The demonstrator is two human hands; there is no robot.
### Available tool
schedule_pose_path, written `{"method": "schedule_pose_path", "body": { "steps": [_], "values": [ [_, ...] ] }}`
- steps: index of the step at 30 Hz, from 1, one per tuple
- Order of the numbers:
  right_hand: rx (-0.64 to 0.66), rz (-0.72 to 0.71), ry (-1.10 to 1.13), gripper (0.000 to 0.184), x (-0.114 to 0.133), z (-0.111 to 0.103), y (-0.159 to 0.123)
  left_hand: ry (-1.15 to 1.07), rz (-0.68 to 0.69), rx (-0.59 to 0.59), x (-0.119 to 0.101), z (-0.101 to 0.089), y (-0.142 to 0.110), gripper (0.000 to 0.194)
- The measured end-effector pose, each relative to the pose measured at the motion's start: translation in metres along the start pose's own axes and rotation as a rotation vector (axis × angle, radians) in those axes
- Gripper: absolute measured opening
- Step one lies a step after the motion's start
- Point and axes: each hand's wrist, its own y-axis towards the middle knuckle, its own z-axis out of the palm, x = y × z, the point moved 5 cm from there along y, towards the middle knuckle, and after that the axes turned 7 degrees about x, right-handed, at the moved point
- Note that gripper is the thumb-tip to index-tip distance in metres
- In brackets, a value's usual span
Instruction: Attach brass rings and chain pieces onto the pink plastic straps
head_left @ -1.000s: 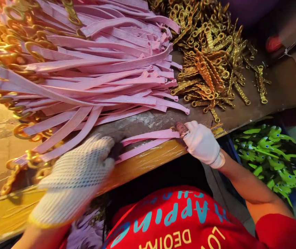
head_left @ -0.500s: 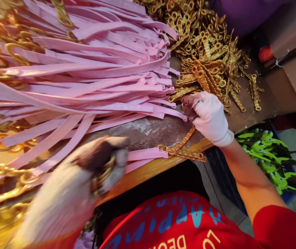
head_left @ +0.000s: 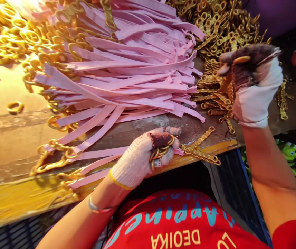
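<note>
With both gloved hands in the head view: gripping several gold rings [head_left: 163,151], too overlapped to count, in the curled left hand [head_left: 158,148], low at the near edge of the brown table [head_left: 10,152], with forearm slanting in from the near left. Farther and to the right, holding the right hand [head_left: 254,74] over a heap of gold links [head_left: 212,93], forearm upright, fingers bent; too blurred to tell whether gripping. Just right of the left hand, beside one pink strap end [head_left: 180,152]: two braided gold links [head_left: 200,139], spread in a V. Left of it, near: three strap lengths [head_left: 99,154]. Farther: uncountable heaped pink straps [head_left: 137,83]. Far left: three loose rings [head_left: 15,111], apart from the ring heap [head_left: 18,41].
</note>
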Motion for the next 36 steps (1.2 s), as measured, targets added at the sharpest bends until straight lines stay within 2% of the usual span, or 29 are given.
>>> {"method": "schedule_pose_path", "body": {
  "steps": [2,3,6,8,9,11,13,15,18,20,23,25,29,34,36],
  "values": [
    [0.041,-0.067,0.084,0.027,0.022,0.000,-0.007,0.018,0.014,0.006,0.001,0.000,0.002,0.031],
    [0.114,-0.118,0.118,0.026,0.035,0.004,-0.012,0.023,0.017,0.009,0.002,-0.001,0.003,0.029],
    [0.490,-0.245,0.134,0.034,0.069,0.029,-0.036,0.045,0.040,0.008,0.003,-0.003,0.003,0.021],
    [0.724,-0.242,0.084,0.029,0.083,0.048,-0.052,0.071,0.079,-0.007,0.003,-0.005,0.001,0.020],
    [0.800,-0.227,0.050,0.025,0.088,0.055,-0.059,0.089,0.094,-0.015,0.004,-0.005,0.000,0.019],
    [0.859,-0.223,-0.016,0.025,0.092,0.064,-0.068,0.131,0.093,-0.018,0.006,-0.005,-0.002,0.019],
    [0.828,-0.296,-0.039,0.026,0.094,0.068,-0.075,0.147,0.078,0.010,0.009,-0.002,-0.005,0.022],
    [0.705,-0.333,-0.011,0.030,0.092,0.066,-0.079,0.125,0.083,0.016,0.010,-0.001,-0.008,0.030],
    [0.480,-0.191,0.093,0.038,0.081,0.060,-0.085,0.081,0.135,-0.032,0.008,0.000,-0.016,0.040],
    [0.418,-0.079,0.178,0.038,0.076,0.060,-0.089,0.101,0.174,-0.020,0.006,0.002,-0.022,0.038],
    [0.411,-0.019,0.259,0.036,0.077,0.063,-0.093,0.138,0.196,0.043,0.008,0.005,-0.024,0.027],
    [0.406,-0.003,0.275,0.037,0.079,0.064,-0.094,0.078,0.180,0.034,0.012,0.002,-0.023,0.025],
    [0.398,0.010,0.271,0.039,0.081,0.064,-0.096,-0.043,0.158,0.042,0.019,-0.005,-0.017,0.040],
    [0.407,0.010,0.268,0.047,0.080,0.066,-0.099,0.083,0.219,0.134,0.014,0.002,-0.020,0.028],
    [0.392,0.004,0.269,0.045,0.080,0.066,-0.099,0.149,0.216,0.150,0.013,0.006,-0.022,0.029]
  ]
}}
